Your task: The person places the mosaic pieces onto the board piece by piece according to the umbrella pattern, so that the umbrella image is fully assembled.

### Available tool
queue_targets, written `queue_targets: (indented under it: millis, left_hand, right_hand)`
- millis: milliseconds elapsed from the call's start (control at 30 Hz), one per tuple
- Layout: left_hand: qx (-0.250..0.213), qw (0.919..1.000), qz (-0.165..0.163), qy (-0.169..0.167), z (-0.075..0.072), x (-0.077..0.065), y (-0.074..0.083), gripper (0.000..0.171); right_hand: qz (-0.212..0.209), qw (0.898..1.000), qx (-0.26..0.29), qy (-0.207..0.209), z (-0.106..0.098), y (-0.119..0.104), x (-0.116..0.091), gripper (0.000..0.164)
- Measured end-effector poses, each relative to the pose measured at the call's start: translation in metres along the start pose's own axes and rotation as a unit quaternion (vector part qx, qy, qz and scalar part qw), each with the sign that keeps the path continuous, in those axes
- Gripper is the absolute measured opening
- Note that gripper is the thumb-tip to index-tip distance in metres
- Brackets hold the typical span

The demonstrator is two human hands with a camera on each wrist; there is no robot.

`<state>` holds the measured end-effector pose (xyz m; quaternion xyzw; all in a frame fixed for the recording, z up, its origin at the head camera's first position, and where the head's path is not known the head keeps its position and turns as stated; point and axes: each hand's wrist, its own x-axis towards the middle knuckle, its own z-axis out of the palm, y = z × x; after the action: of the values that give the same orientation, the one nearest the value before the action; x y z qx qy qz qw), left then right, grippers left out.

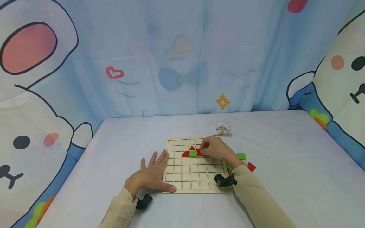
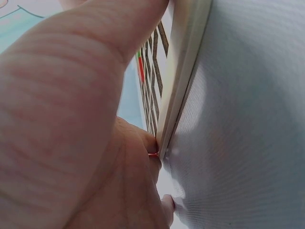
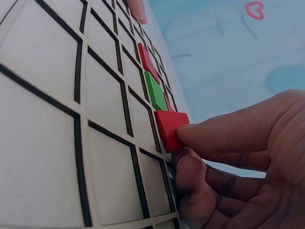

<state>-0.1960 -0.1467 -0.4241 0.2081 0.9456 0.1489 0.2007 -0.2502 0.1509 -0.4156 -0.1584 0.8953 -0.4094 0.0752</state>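
Observation:
A wooden grid board (image 1: 182,177) lies on the table with raised lines between its square cells. My left hand (image 1: 151,174) rests along its left edge, fingers spread and straight, thumb on the front left corner. My right hand (image 1: 215,148) pinches a red tile (image 3: 169,129) between thumb and fingers, right at a cell in the upper part of the board. Directly left of this tile sits a green square tile (image 1: 193,153). A red triangle tile (image 1: 192,148) is above the green one, and a red tile with a rounded corner (image 1: 185,154) lies left of it.
A small pattern card (image 1: 222,129) with a red and green figure on a grid lies behind the board. Right of the board are loose tiles, among them a green one (image 1: 241,156) and a red one (image 1: 251,167), some partly hidden by my right arm.

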Motion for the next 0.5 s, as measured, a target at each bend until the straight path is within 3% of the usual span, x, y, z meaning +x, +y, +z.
queue_targets:
  millis: [500]
  left_hand:
    - [0.003, 1.0, -0.001, -0.003, -0.0005, 0.0009, -0.0001, 0.132]
  right_hand:
    - [-0.018, 0.999, -0.051, -0.003, 0.0017, -0.0055, -0.0004, 0.012]
